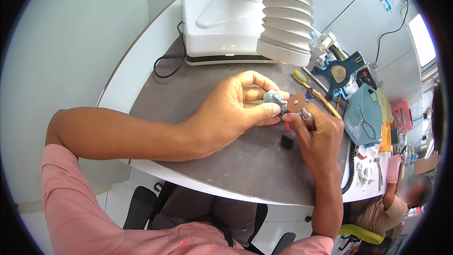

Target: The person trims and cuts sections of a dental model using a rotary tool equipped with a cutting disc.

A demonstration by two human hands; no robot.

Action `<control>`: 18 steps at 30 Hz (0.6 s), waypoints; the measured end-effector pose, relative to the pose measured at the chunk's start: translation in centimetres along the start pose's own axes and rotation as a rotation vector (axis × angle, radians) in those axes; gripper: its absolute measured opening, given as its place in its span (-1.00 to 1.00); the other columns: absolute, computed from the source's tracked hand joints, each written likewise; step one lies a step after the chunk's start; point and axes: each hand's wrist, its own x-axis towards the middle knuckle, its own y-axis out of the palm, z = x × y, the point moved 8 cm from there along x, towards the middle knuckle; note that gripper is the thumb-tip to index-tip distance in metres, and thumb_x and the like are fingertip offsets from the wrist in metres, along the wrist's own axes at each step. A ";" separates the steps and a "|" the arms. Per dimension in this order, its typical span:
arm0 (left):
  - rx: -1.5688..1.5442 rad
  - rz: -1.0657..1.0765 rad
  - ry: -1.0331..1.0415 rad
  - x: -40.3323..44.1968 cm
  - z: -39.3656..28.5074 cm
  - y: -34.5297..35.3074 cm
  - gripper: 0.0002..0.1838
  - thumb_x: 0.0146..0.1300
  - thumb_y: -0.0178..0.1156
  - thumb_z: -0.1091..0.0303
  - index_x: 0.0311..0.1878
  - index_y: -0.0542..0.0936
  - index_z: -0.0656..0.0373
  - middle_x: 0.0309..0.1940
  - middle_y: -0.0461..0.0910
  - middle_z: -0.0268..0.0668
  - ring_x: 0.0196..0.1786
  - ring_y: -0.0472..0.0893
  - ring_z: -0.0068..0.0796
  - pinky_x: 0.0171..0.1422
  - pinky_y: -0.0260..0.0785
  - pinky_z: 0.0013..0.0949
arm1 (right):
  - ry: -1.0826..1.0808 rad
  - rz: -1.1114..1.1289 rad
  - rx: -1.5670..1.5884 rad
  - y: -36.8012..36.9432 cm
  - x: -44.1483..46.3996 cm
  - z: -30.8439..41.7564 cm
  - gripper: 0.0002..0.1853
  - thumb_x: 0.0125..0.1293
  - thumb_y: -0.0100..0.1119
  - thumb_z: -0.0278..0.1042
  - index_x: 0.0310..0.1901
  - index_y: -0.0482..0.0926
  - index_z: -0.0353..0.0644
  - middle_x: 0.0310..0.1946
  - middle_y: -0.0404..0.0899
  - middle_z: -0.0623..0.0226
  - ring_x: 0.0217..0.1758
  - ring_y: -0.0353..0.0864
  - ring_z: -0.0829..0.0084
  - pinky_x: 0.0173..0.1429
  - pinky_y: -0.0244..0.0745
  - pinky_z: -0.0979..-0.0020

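1. Pink sleeve (71,179) and shirt front closest in, below the hands; cut off by the frame bottom.
2. Left hand (231,106): thumb and fingertips pinched on a blue-grey lump (272,97), held up off the bench (212,174) at the gap between the hands.
3. Right hand (322,130): closed around a metal tool (309,115), brown disc (296,103) at its tip, pointed at the left hand. Hands near each other, no overlap.
4. Step in hand, my read: working the lump with the disc. Calls for a firm pinch, steady right wrist, left fingertips clear of the disc edge.
5. Can't tell: whether disc touches lump or only overlaps it in view, or whether it's spinning. Left fingers and disc hide part of the lump; its shape is unclear.
6. Small black block (287,142) on the bench, left of the right hand. Red bit (287,126) just above it, mostly hidden, can't identify.
7. Coiled black cord (350,170) right of the right forearm; its ends don't show clearly.
8. Past both hands: yellow-bristled brush (299,76), then ribbed hose (288,14), top cut off, and white machine (222,23).
9. Right of right hand: blue basket (363,118); farther off, another person (377,212), partly cut off.
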 end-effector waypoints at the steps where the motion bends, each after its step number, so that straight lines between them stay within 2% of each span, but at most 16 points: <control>1: 0.000 -0.002 0.000 -0.1 -0.2 0.1 -0.76 0.39 0.17 0.53 0.07 0.41 0.22 0.01 0.58 -0.21 0.07 0.61 -0.49 0.28 0.52 -0.36 | 0.013 -0.010 0.022 0.0 0.0 -0.1 -0.51 0.12 0.48 0.01 -0.58 0.45 -0.21 -0.78 0.34 0.25 -0.74 0.29 0.34 -0.59 0.20 0.33; 4: 0.054 -0.043 -0.051 -0.3 -0.2 0.0 -0.76 0.39 0.18 0.51 0.06 0.42 0.24 -0.01 0.59 -0.19 0.06 0.62 -0.49 0.25 0.55 -0.38 | 0.027 0.027 0.010 0.0 0.0 -0.2 -0.52 0.11 0.48 0.00 -0.57 0.47 -0.21 -0.77 0.37 0.24 -0.74 0.31 0.35 -0.58 0.20 0.33; 13: 0.133 -0.032 0.003 -0.3 -0.5 0.0 -0.73 0.35 0.23 0.52 0.06 0.42 0.27 -0.04 0.65 -0.16 0.00 0.65 -0.50 0.20 0.54 -0.42 | -0.007 0.031 -0.005 -0.3 0.1 0.3 -0.61 0.13 0.47 -0.03 -0.51 0.58 -0.20 -0.75 0.44 0.27 -0.73 0.36 0.39 -0.58 0.22 0.36; 18: 0.174 -0.033 0.003 -0.4 -0.7 0.1 -0.72 0.33 0.26 0.52 0.04 0.44 0.29 -0.02 0.66 -0.12 -0.01 0.66 -0.50 0.15 0.54 -0.42 | -0.017 0.044 -0.027 -0.2 0.0 0.2 -0.62 0.14 0.46 -0.06 -0.51 0.58 -0.19 -0.75 0.45 0.27 -0.73 0.38 0.39 -0.58 0.24 0.36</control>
